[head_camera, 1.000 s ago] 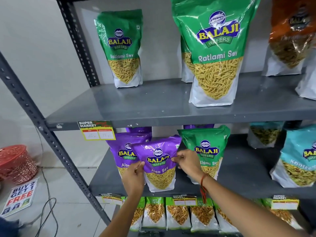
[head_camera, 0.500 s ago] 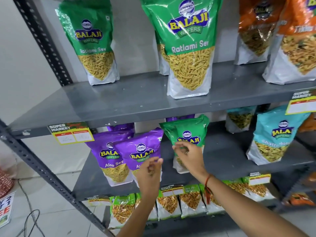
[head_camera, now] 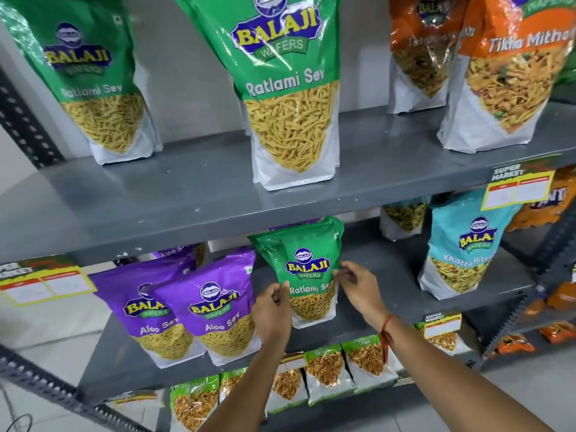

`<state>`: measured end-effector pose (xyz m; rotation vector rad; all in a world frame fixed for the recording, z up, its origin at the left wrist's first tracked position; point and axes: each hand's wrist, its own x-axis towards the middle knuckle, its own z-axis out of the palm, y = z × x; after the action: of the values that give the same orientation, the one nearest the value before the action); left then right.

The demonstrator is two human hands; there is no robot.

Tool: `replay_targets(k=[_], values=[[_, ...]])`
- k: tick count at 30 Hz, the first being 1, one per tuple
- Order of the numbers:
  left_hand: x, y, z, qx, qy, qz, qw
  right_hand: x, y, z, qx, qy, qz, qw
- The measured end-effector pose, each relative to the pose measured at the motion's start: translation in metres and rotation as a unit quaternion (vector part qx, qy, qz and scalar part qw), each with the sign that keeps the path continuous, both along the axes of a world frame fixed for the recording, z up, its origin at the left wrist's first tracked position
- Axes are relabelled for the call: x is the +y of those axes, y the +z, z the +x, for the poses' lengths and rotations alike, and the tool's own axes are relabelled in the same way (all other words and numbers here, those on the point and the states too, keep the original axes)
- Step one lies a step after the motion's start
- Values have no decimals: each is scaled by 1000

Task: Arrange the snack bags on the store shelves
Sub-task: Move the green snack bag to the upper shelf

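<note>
A small green Ratlami Sev bag [head_camera: 307, 263] stands upright on the middle grey shelf [head_camera: 389, 294]. My left hand [head_camera: 272, 310] pinches its left edge and my right hand [head_camera: 358, 286] pinches its right edge. Left of it stand two purple Aloo Sev bags [head_camera: 218, 310], side by side and overlapping, with another purple bag behind them. A teal Khatta Mitha bag [head_camera: 464, 247] stands further right on the same shelf.
The upper shelf [head_camera: 193, 198] carries large green Ratlami Sev bags [head_camera: 290, 88] and orange Tikha Mitha bags [head_camera: 511, 73]. Small green packets [head_camera: 327, 372] line the bottom shelf. Yellow price tags [head_camera: 519, 187] hang on shelf edges. A dark slotted upright [head_camera: 46, 388] crosses the lower left.
My left hand let go of the purple Aloo Sev bag and moved right to the green Ratlami Sev bag. Both hands now hold the green bag. The view shifted right.
</note>
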<state>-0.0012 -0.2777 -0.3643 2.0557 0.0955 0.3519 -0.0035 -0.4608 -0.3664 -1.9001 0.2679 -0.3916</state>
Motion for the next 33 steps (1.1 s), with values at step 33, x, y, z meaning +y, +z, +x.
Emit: replay_targets(k=[33], values=[[136, 232, -107, -321, 15, -149, 935, 125, 232, -96, -340, 37, 46, 939]])
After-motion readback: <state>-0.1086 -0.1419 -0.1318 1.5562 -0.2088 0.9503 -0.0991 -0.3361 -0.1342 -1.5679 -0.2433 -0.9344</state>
